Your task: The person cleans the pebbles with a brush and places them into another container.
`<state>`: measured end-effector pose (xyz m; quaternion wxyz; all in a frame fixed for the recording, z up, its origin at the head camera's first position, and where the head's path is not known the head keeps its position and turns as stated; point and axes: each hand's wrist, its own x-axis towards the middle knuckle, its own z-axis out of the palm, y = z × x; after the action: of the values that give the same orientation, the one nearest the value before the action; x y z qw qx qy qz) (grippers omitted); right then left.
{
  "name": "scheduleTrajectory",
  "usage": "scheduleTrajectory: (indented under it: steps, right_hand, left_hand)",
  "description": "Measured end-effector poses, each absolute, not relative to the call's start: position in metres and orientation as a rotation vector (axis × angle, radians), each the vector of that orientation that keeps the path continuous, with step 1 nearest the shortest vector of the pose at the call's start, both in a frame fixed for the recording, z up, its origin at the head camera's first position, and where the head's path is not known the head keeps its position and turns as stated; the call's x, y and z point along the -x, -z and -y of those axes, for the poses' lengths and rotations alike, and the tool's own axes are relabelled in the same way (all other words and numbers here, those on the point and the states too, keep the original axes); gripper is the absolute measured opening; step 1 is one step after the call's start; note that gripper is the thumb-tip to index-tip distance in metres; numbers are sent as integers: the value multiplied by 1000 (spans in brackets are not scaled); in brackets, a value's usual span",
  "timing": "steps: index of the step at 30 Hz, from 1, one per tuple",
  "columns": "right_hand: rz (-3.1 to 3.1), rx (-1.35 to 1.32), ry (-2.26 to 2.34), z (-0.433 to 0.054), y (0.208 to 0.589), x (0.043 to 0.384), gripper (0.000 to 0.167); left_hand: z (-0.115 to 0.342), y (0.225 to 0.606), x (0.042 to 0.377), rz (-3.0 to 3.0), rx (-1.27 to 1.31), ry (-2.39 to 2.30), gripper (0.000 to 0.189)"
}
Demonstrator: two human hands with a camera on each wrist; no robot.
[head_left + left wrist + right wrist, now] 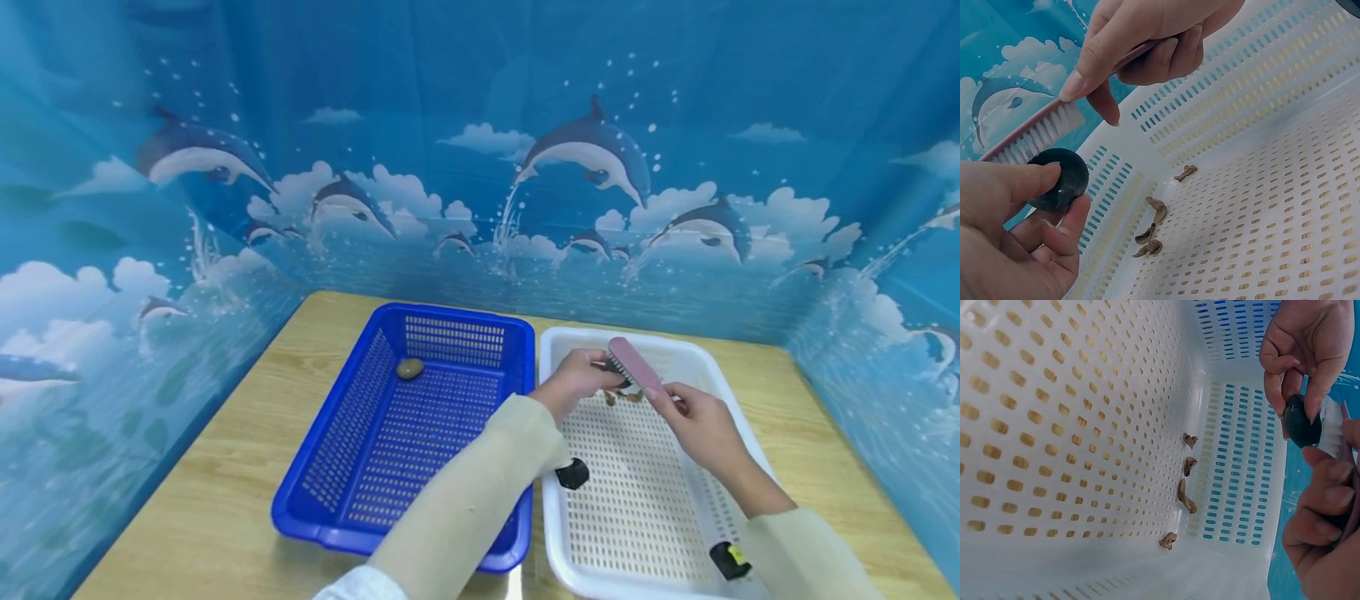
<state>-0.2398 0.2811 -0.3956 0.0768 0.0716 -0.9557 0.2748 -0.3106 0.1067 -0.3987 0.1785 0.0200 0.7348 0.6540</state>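
Note:
Over the far part of the white basket (553,517), my left hand (579,379) pinches a dark green, smooth stone (1072,178) between thumb and fingers. My right hand (701,421) grips the handle of a pink brush (636,365) with white bristles. In the left wrist view the bristles (1038,134) face down right at the stone's upper edge. The right wrist view shows the stone (1297,425) beside the bristles too, with the right fingertips close below it. Several curled, dry-looking brown pieces (1157,209) lie on the basket floor near its far wall.
To the left stands a blue basket (288,500), with one brownish-olive stone (409,368) in its far left corner. Both baskets sit side by side on a wooden table (225,450). A blue dolphin-print curtain (450,100) encloses the back and sides.

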Motion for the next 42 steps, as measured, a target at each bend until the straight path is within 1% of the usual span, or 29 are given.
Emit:
scheduleTrajectory:
  steps: [4,9,15,18,26,42]
  right_hand:
    - [2860,-260,-832,-280,395,239,49]
    - [2868,-230,-811,-281,395,239,50]
    - [2885,-184,-795,-283,395,240,52]
    - [2905,-165,-798,-284,396,241,53]
    - [2935,-146,-810,-284,395,242,58]
    - [2980,-101,-805,-285,392,242,62]
  left_hand:
    - [-106,398,310,-2108,-49,-1826,21]
    - [-107,397,310,-2090,-40,-1842,22]
    - [-108,397,312,-2096,-74,-1858,31]
    - [-108,398,312,-2087,-65,-1875,32]
    - [-110,399,312,-2076,19,-1948,22]
    - [-110,396,312,-2029,96,-2036,16]
